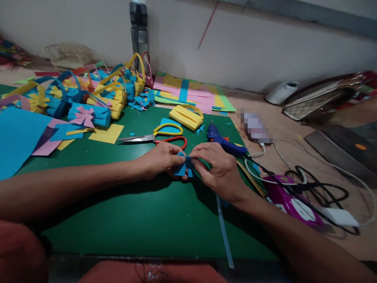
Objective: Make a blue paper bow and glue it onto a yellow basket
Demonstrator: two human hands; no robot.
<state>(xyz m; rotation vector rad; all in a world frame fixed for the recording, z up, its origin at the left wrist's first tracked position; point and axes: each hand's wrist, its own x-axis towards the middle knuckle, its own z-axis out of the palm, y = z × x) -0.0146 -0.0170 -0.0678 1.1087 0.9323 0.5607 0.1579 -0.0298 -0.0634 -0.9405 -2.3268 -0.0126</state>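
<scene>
Far left of the grip: cluster of paper baskets (110, 100), with the scissors (153, 138) nearer, lying just beyond the left hand (160, 159), blades pointing left. Left hand: thumb and fingers closed on a folded blue paper piece (180, 169), held between the two hands. Yellow paper basket (186, 117): straight beyond the grip. Right hand (219, 167): fingertips narrowed at the paper's right edge; probably pinching it, contact partly hidden. Clear strip (224, 232): on the near side of the right hand. Blue glue gun (224, 143): just beyond that hand. Purple power box (287, 200): right of the grip.
</scene>
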